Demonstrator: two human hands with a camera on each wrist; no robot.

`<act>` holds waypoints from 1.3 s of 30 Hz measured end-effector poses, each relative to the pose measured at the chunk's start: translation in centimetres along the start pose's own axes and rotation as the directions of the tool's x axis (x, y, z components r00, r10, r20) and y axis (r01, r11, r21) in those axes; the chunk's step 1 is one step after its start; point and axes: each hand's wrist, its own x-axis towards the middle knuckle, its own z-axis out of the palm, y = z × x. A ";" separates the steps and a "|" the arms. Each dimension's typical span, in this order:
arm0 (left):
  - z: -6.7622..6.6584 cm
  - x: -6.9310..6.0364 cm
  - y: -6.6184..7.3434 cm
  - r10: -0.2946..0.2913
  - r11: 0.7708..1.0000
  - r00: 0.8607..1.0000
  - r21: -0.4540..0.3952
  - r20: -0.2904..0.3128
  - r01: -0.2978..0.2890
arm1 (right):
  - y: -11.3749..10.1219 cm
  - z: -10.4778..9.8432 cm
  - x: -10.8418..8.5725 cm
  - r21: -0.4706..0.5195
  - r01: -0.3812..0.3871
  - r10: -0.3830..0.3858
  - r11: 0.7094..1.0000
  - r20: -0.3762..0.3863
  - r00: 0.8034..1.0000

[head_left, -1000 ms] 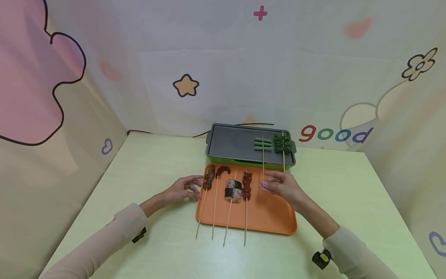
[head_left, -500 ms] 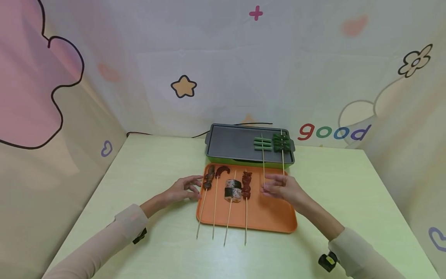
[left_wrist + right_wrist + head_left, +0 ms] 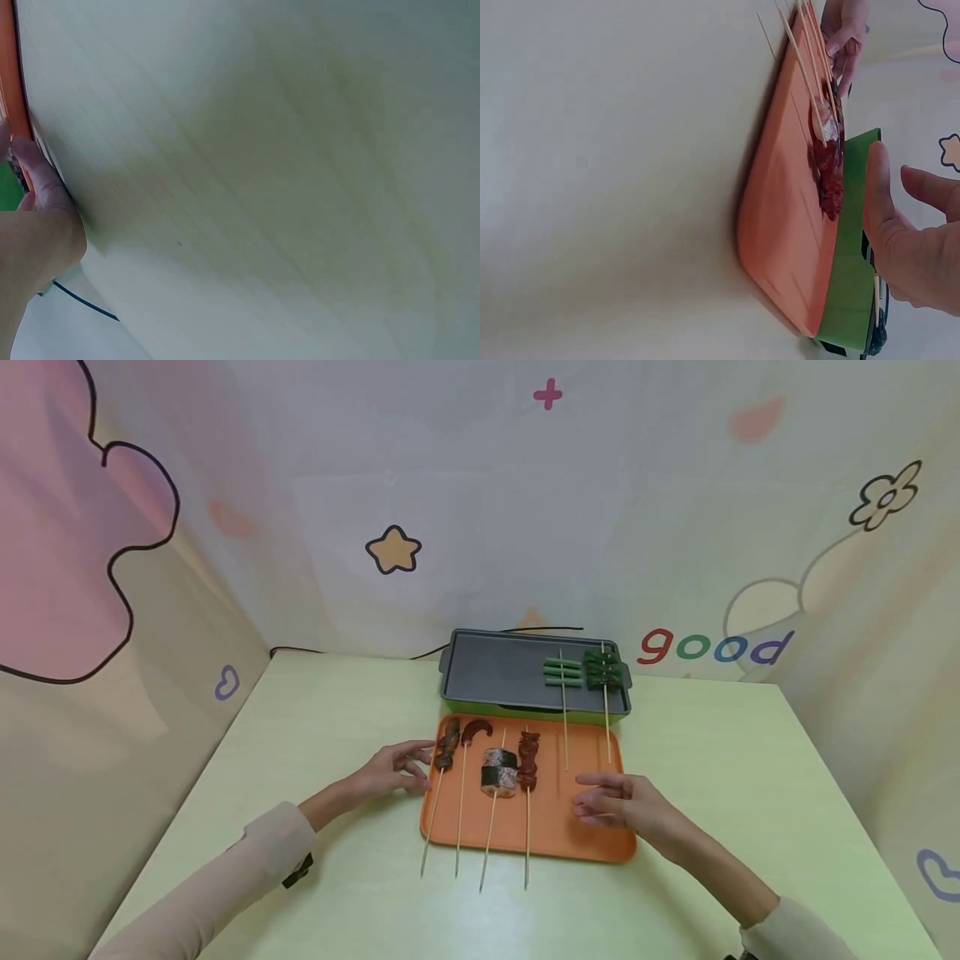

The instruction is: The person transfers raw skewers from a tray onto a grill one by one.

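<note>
Orange tray (image 3: pixel 555 827) on a pale bench (image 3: pixel 375 902), and behind it a dark grey griddle plate (image 3: pixel 487 668) on a green base (image 3: pixel 465 705). Two skewers lie on the plate towards its right end: one of green bean-like strips (image 3: pixel 563 672), one of folded leafy greens (image 3: pixel 602 670). Their bare stick ends jut past the front edge and hang out over the tray.

Those overhanging ends look like the likeliest trouble: a knuckle or wrist brushing one while working above the tray could swing the skewer round or lever its food off the plate. The four skewers on the tray also poke beyond its near edge, so a sleeve sweeping low might catch them, and a shove on the tray could set them rolling.

The right hand (image 3: pixel 633 806) is over the tray's right part, holding nothing, thumb and fingers apart. The green-strip skewer's stick end is just ahead of its fingertips, without contact; the leafy one's is just beyond the knuckles. To its left, well apart, lies the red-brown meat skewer (image 3: pixel 528 760).

The left hand (image 3: pixel 386 770) is at the tray's left rim, thumb and fingers spread rather than closed together; its wrist view crops the fingertips, so how firmly they press is hard to judge. Nearest it is the dark brown skewer (image 3: pixel 448 745).
</note>
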 end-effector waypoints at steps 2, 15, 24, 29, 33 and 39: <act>0.0 -0.1 -0.1 -0.002 1.000 1.000 -0.004 0.000 0.002 | 0.7 0.3 -0.5 0.027 0.001 -0.002 1.000 0.041 0.999; 0.2 -0.2 -0.1 -0.007 1.000 1.000 -0.010 -0.005 0.007 | 4.5 3.8 -2.0 0.226 -0.086 0.028 0.970 0.249 0.968; 0.2 0.0 -0.3 0.000 1.000 1.000 -0.013 -0.004 0.000 | 5.5 5.3 -1.4 0.297 -0.139 0.060 0.945 0.260 0.964; 0.1 0.2 -0.3 0.012 1.000 1.000 -0.007 -0.006 -0.012 | 5.5 5.8 -1.0 0.362 -0.167 0.067 0.917 0.272 0.960; 0.0 0.2 -0.4 0.016 1.000 1.000 -0.013 -0.009 -0.017 | 5.7 6.2 -0.8 0.387 -0.178 0.070 0.905 0.276 0.958; -0.1 0.1 -0.3 0.013 1.000 1.000 -0.018 -0.011 -0.013 | 5.7 6.3 -0.6 0.425 -0.201 0.068 0.883 0.306 0.949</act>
